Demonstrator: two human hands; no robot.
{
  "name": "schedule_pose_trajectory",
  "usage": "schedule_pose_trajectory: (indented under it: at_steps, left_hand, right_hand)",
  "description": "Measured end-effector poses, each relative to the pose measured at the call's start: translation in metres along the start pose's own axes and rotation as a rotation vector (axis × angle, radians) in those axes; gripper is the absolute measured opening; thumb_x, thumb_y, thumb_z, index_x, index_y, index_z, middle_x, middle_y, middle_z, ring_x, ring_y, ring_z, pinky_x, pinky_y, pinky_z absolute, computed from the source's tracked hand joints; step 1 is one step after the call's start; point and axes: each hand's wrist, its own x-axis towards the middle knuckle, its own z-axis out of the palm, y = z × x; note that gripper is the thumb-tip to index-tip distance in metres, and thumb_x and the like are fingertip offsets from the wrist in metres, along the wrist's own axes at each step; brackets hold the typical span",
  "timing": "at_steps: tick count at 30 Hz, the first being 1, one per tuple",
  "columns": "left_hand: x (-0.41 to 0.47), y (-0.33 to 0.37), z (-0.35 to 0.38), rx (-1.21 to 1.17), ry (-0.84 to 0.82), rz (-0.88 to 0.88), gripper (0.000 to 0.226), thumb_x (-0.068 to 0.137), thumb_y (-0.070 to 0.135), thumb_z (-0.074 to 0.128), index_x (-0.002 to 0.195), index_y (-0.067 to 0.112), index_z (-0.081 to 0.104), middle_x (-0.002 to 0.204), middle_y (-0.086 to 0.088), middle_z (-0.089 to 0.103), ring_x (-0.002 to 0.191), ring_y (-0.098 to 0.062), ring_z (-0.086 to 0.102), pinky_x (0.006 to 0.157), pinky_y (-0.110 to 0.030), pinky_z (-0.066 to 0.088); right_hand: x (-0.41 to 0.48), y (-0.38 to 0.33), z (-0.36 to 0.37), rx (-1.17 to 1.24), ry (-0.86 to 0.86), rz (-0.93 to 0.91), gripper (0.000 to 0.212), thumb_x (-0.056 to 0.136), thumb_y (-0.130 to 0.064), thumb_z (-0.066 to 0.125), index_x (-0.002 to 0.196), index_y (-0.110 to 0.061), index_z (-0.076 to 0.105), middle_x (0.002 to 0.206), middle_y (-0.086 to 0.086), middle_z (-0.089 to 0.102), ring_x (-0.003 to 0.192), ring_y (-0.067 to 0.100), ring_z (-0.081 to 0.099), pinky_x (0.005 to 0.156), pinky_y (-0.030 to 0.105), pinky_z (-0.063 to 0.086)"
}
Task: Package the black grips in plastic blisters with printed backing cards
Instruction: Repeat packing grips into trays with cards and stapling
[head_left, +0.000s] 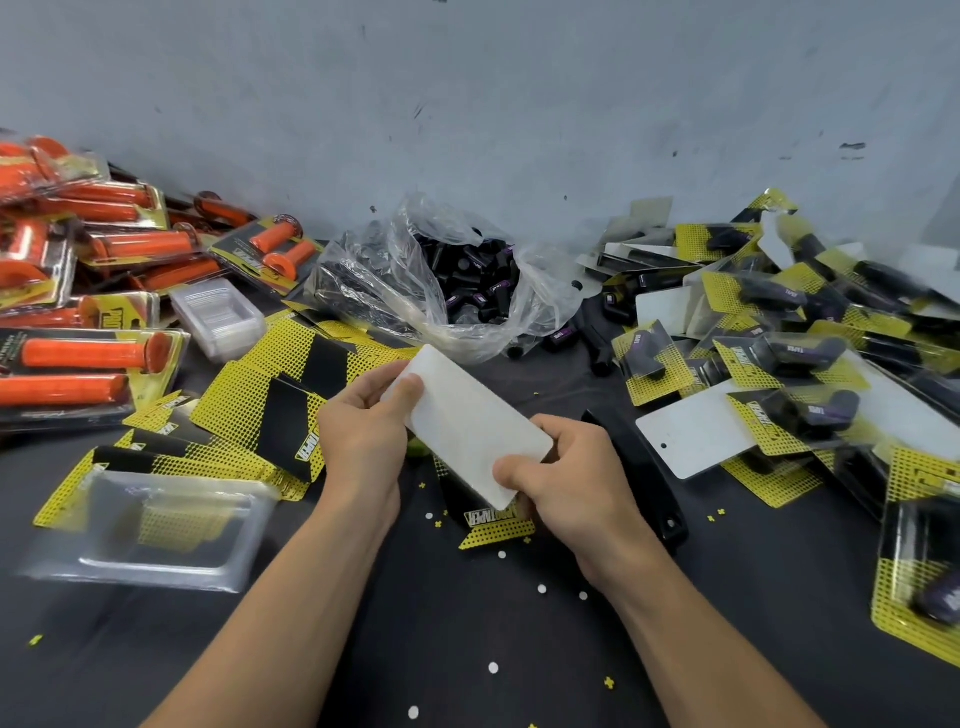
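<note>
The left hand (363, 436) and right hand (566, 483) each pinch one end of a flat white rectangular card (467, 421) over the dark table (467, 649).

You face a pale blue-grey painted wall (519, 93), scuffed with small dark marks. It meets your flat black work surface (753, 597) at the far edge. The light falls soft and even.

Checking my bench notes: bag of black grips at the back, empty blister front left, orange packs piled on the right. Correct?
No. The head view shows the orange packs piled on the left, not the right. The bag of black grips is at the back and the empty blister front left.
</note>
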Motion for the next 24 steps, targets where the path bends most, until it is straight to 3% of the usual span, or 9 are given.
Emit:
schedule_pose_trajectory:
  at_steps: [2,6,9,12,15,16,18,20,24]
  left_hand:
    - [-0.001,0.0,0.002,0.0,0.016,0.007,0.01,0.094,0.015,0.075,0.1,0.021,0.079,0.081,0.009,0.078,0.068,-0.005,0.072,0.056,-0.025,0.059]
    - [-0.011,0.002,0.009,-0.027,-0.136,-0.051,0.039,0.096,0.03,0.072,0.132,0.025,0.058,0.115,0.005,0.072,0.094,-0.006,0.075,0.071,-0.036,0.065]
    - [-0.022,0.002,0.015,-0.119,-0.408,-0.293,0.06,0.087,0.051,0.069,0.136,0.017,0.059,0.124,-0.01,0.072,0.107,-0.024,0.074,0.074,-0.041,0.063]
    - [-0.024,0.006,0.013,-0.188,-0.491,-0.49,0.059,0.091,0.052,0.065,0.128,0.006,0.065,0.117,-0.02,0.074,0.095,-0.029,0.074,0.074,-0.04,0.06]
    - [-0.02,0.008,0.012,-0.179,-0.358,-0.457,0.018,0.097,0.02,0.067,0.1,0.002,0.07,0.095,-0.021,0.072,0.068,-0.024,0.071,0.05,-0.029,0.054]
    - [-0.018,0.007,0.012,-0.182,-0.308,-0.445,0.011,0.096,0.01,0.067,0.099,0.0,0.069,0.096,-0.023,0.071,0.071,-0.027,0.071,0.052,-0.031,0.056]
    - [-0.014,0.007,0.011,-0.21,-0.251,-0.439,0.02,0.095,0.001,0.065,0.114,-0.004,0.063,0.108,-0.029,0.071,0.086,-0.034,0.071,0.061,-0.039,0.06]
    - [-0.013,0.007,0.01,-0.256,-0.26,-0.419,0.027,0.095,-0.002,0.062,0.122,-0.003,0.057,0.115,-0.03,0.07,0.087,-0.035,0.073,0.058,-0.04,0.061]
    - [-0.019,0.008,0.014,-0.314,-0.432,-0.335,0.024,0.093,-0.006,0.057,0.116,0.003,0.059,0.109,-0.024,0.073,0.088,-0.034,0.075,0.066,-0.045,0.064]
  right_hand:
    - [-0.001,0.0,0.0,-0.073,0.138,-0.086,0.012,0.07,-0.02,0.07,0.071,-0.011,0.062,0.054,0.0,0.056,0.048,0.013,0.047,0.048,0.033,0.04]
    - [-0.004,-0.001,0.0,-0.413,0.393,-0.414,0.025,0.082,-0.015,0.072,0.069,-0.02,0.052,0.057,-0.01,0.051,0.054,0.009,0.051,0.047,0.017,0.035]
    - [-0.007,0.0,0.006,-0.554,0.319,-0.55,0.022,0.075,-0.01,0.08,0.076,-0.022,0.063,0.067,-0.01,0.058,0.063,0.009,0.053,0.061,0.024,0.047]
    - [-0.008,-0.002,0.009,-0.666,0.141,-0.584,0.03,0.062,-0.007,0.083,0.078,-0.027,0.068,0.078,-0.012,0.064,0.076,0.009,0.051,0.078,0.033,0.046]
    - [-0.009,-0.002,0.009,-0.623,0.043,-0.512,0.028,0.063,-0.011,0.081,0.081,-0.029,0.074,0.093,-0.018,0.069,0.099,0.006,0.055,0.095,0.032,0.045]
    - [-0.009,-0.001,0.008,-0.563,0.038,-0.467,0.023,0.064,-0.015,0.081,0.081,-0.03,0.076,0.1,-0.021,0.068,0.107,0.004,0.054,0.098,0.028,0.044]
    - [-0.01,-0.003,0.008,-0.409,0.071,-0.356,0.016,0.065,-0.031,0.08,0.08,-0.033,0.075,0.117,-0.028,0.064,0.115,-0.002,0.054,0.098,0.019,0.044]
    - [-0.009,-0.006,0.008,-0.253,0.133,-0.235,0.024,0.063,-0.045,0.074,0.083,-0.033,0.069,0.123,-0.028,0.063,0.105,-0.002,0.062,0.086,0.017,0.05]
    - [-0.004,-0.007,0.006,-0.179,0.188,-0.013,0.026,0.079,-0.035,0.079,0.094,-0.033,0.059,0.089,-0.011,0.072,0.074,0.001,0.066,0.063,0.019,0.048]
